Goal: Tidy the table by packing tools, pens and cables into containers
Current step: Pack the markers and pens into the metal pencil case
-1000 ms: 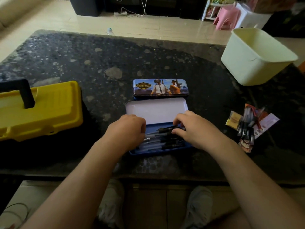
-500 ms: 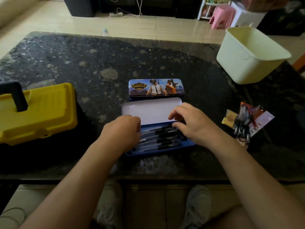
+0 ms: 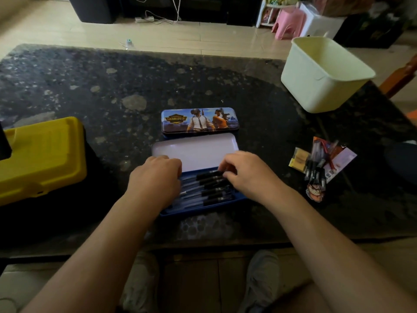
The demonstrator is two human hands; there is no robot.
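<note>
Several pens lay in the case; left hand and right hand curled over them, holds unclear; we judged lid-closing next.

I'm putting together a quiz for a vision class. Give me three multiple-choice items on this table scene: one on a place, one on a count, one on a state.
1. Where does the yellow toolbox stand?
A. at the left side of the table
B. on a chair
C. on the floor

2. How many pencil tins lie on the table?
A. one
B. two
C. four

3. The blue tin nearest the person is:
A. shut
B. open, with pens in it
C. open and bare

Answers:
1 A, the toolbox sits at the table's left edge.
2 B, a printed tin lies shut just beyond the blue tin.
3 B, its lid is folded back and black-capped pens lie in the tray.
</note>
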